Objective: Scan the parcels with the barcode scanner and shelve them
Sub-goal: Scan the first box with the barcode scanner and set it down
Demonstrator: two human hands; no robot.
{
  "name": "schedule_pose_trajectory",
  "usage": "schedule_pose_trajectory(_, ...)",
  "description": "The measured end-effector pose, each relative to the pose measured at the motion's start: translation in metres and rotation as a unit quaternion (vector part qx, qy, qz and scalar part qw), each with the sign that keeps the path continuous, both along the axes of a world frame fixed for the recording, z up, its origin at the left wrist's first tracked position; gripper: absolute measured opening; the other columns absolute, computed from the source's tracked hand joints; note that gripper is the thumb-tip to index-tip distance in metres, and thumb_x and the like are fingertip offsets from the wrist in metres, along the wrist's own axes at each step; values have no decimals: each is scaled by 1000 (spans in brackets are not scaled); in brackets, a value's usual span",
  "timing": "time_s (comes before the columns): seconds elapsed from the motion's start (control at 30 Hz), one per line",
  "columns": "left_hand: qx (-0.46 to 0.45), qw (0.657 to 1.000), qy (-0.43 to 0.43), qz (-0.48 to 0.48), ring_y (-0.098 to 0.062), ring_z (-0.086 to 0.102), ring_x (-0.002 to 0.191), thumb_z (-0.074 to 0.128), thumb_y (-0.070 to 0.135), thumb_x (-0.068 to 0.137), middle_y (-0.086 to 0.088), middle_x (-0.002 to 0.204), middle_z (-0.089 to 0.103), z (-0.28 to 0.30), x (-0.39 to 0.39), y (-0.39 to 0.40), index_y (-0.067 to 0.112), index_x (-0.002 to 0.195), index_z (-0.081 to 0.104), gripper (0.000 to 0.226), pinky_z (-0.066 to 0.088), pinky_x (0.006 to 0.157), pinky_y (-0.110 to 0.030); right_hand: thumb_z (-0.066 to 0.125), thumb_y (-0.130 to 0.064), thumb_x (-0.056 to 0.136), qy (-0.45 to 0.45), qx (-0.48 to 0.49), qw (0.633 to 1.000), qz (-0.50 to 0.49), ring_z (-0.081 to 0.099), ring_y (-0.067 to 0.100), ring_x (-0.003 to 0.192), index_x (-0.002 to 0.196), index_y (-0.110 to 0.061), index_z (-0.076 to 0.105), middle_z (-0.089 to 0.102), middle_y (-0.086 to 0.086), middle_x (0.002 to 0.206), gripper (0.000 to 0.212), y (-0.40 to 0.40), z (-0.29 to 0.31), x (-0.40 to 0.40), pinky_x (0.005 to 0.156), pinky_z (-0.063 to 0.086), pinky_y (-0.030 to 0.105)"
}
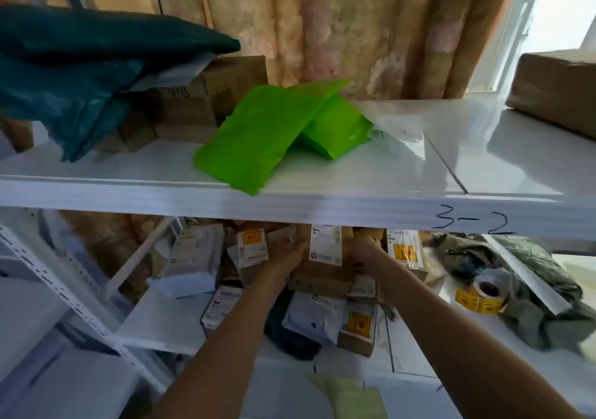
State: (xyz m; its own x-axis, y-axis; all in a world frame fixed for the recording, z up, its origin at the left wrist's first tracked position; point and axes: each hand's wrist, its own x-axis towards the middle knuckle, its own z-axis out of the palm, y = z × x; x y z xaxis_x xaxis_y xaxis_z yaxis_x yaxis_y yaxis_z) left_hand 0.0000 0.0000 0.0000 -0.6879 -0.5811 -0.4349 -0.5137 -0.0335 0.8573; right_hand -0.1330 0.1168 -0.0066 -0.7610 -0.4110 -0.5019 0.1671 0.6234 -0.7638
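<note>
**Brown carton held between both hands, under the shelf marked 3-2**

White steel is the biggest thing I have in front of me: the upper shelf [322, 189], with "3-2" written on its front lip, crosses above and beyond both hands. On it, up and left of the hands, lie two green mailers [258, 138], and further left a dark teal bag [80, 73] draped over boxes.

Below that lip sits the lower shelf [161, 318], crowded with labelled parcels on every side of the hands. A roll of yellow stickers [483, 294] lies well to the right of my right hand.

The cardboard parcel [325, 260] is directly between the hands, standing roughly upright with its long axis running away from me, white label facing up towards the camera. Neither hand is nearer; both reach it equally.

My left hand [290, 254] is clasped flat against the parcel's left side, my right hand [362, 255] against its right side, fingers curled on the cardboard. Both forearms stretch forward, converging slightly.

I see no scanner, so I judge this as a placing or lifting step.
</note>
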Motion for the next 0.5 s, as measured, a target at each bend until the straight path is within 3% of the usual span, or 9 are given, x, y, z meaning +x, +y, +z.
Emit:
schedule_pose_trajectory(0.03, -5, 1000, -9, -13, -26, 30, 142, 43, 57, 95, -2, 160, 22, -2, -1, -1, 24, 155, 19, 72, 31, 113, -37, 58, -18, 93, -9, -9, 1000, -10, 64, 23, 95, 115, 3, 55, 63, 13, 109, 31, -2, -5, -4, 85, 57, 36)
schedule_pose_trajectory(0.13, 25, 999, -18, -31, -28, 40, 136, 45, 62, 91, -4, 154, 36, -15, -6, -7, 22, 153, 26, 75, 35, 113, -45, 60, -20, 92, -17, -52, 998, -18, 65, 27, 93, 116, 0, 59, 66, 12, 102, 32, 2, -6, -3, 84, 56, 39)
schedule_pose_trajectory(0.27, 25, 1000, -5, -13, -27, 41, 134, 44, 69, 87, -4, 154, 34, -7, -1, -6, 21, 154, 23, 85, 39, 108, -40, 67, -44, 88, 5, -77, 997, -30, 62, 26, 102, 120, -6, 59, 64, 18, 115, 50, 1, -6, -2, 95, 54, 48)
schedule_pose_trajectory(0.33, 46, 999, 22, 2, -25, 45, 128, 44, 64, 91, -2, 150, 39, 3, 6, -6, 21, 149, 30, 74, 42, 95, -33, 72, -51, 81, -2, -147, 989, -25, 62, 23, 101, 123, -17, 58, 64, 14, 117, 56, 3, -4, -1, 91, 56, 47)
schedule_pose_trajectory(0.4, 60, 997, 50, 24, -21, 48, 117, 44, 57, 95, -1, 143, 43, 13, 18, -3, 31, 145, 31, 57, 42, 90, -33, 79, -50, 75, -34, -219, 975, -28, 61, 25, 107, 131, -28, 49, 61, 4, 123, 68, 7, 0, 8, 90, 55, 45)
schedule_pose_trajectory(0.5, 63, 992, 96, 44, -20, 53, 116, 50, 60, 91, 1, 140, 49, 14, 40, -6, 42, 141, 28, 58, 47, 100, -40, 82, -39, 77, -90, -282, 954, -43, 62, 29, 108, 135, -33, 39, 59, 2, 123, 73, 3, 5, 27, 92, 55, 51)
